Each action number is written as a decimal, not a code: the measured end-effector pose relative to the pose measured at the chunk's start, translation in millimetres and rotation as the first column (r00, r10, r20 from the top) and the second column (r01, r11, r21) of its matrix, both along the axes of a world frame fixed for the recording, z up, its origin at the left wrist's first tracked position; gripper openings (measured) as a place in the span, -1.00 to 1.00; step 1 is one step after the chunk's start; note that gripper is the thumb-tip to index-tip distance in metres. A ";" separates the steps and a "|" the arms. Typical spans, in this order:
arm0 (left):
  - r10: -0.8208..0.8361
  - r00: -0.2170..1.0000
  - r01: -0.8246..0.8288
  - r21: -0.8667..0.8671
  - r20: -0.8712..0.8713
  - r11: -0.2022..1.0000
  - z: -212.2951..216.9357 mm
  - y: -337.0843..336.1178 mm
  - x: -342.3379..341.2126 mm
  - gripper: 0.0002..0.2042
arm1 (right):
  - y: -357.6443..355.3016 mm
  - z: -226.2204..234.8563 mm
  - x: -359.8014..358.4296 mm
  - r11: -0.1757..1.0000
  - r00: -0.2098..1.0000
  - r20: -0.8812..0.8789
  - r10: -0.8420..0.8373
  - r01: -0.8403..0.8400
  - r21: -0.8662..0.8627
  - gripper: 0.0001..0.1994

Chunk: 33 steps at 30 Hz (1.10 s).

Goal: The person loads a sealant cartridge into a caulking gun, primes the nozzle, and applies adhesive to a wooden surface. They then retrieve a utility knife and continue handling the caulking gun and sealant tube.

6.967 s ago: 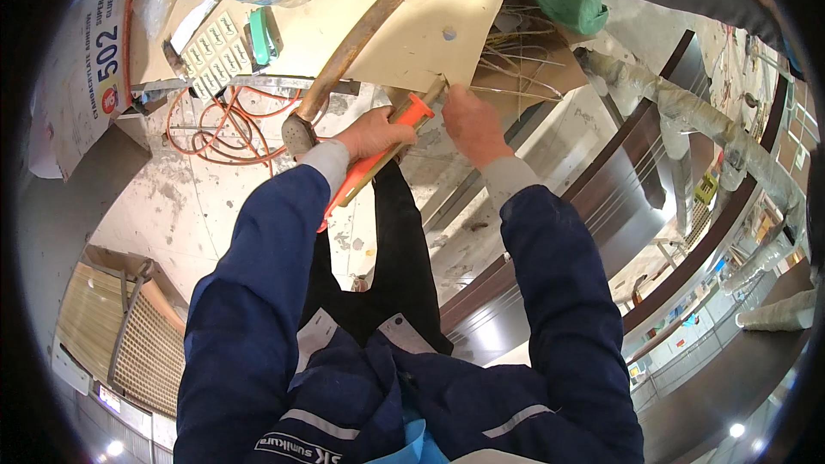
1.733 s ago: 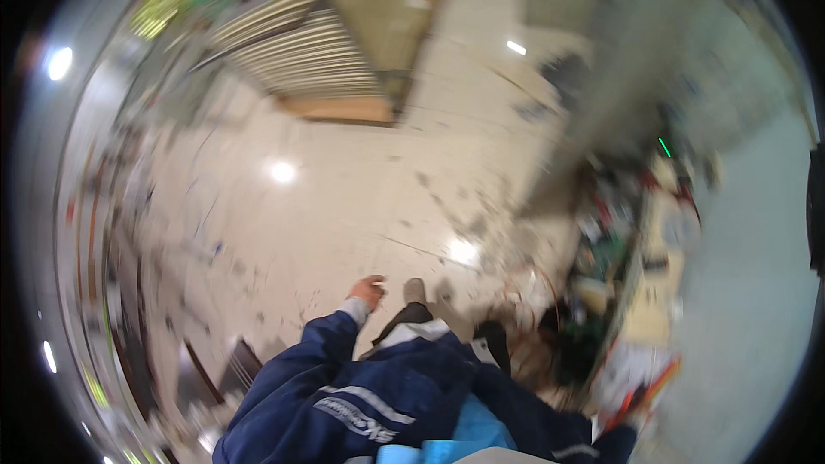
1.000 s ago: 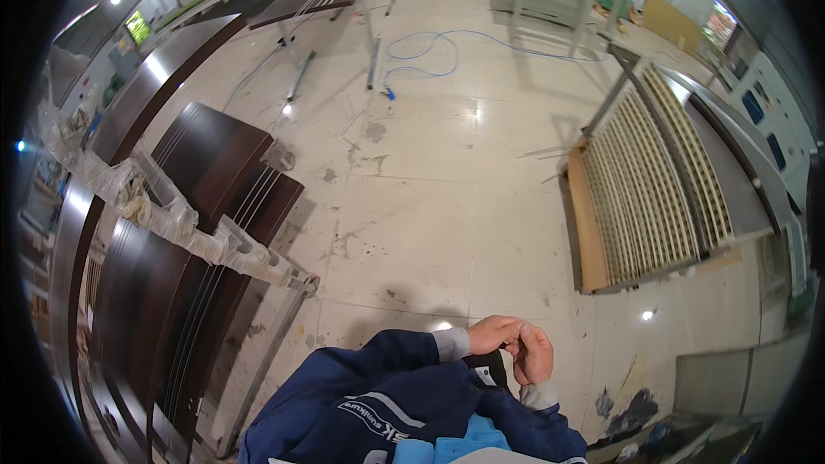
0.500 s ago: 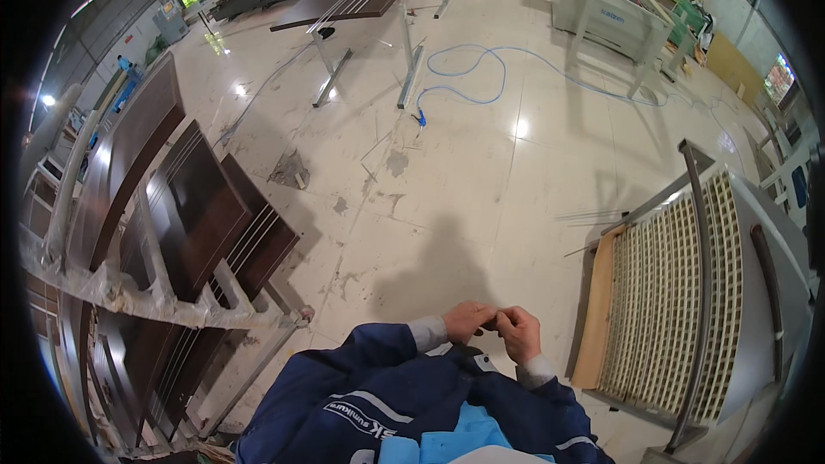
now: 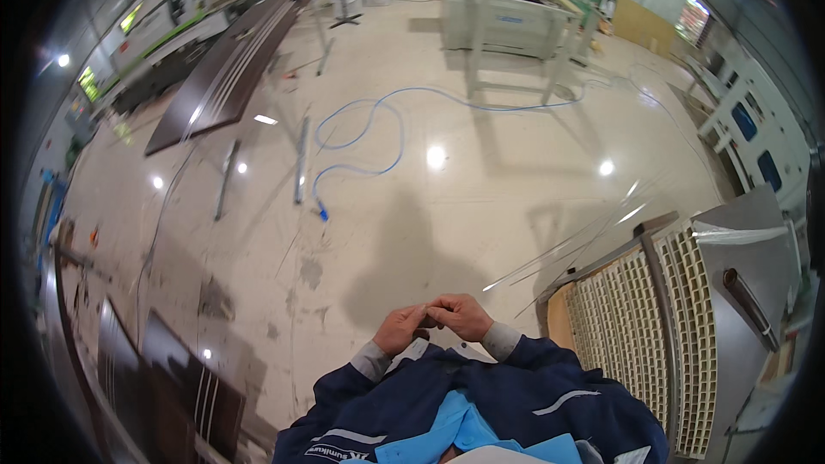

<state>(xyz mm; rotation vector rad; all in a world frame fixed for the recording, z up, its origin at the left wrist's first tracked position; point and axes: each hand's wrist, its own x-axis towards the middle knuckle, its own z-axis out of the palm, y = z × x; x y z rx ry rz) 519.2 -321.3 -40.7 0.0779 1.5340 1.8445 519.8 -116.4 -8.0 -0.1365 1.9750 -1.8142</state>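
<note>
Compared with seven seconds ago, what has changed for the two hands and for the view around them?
The workbench, the hammer and the orange-handled tool the hands worked with are gone from view; the person has turned to face an open floor with a blue hose. Both hands, left hand and right hand, now meet in front of the chest, fingertips together; whether they pinch anything cannot be told. Unchanged: the dark blue sleeves, hands close together.

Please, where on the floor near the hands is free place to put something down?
Bare floor lies ahead of both hands, left hand and right hand, bordered by the blue hose and the slatted panel. Crowded: dark boards at left.
</note>
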 end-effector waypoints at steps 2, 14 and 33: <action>-0.082 0.997 0.082 -0.018 -0.010 0.996 8.9 34.2 -73.0 -0.55 | 31.1 10.8 -53.8 0.994 0.995 0.001 -0.103 0.103 0.018 -0.77; -0.355 0.914 0.377 0.090 -0.198 0.922 17.5 345.6 -426.8 -0.58 | 273.9 -18.6 -337.9 0.333 0.589 0.613 -0.527 0.807 -0.488 -0.85; -0.590 0.764 0.402 0.521 0.262 0.753 26.9 854.3 -845.9 -0.59 | 750.2 4.5 -727.3 0.387 0.732 0.637 -0.242 0.675 -0.628 -0.48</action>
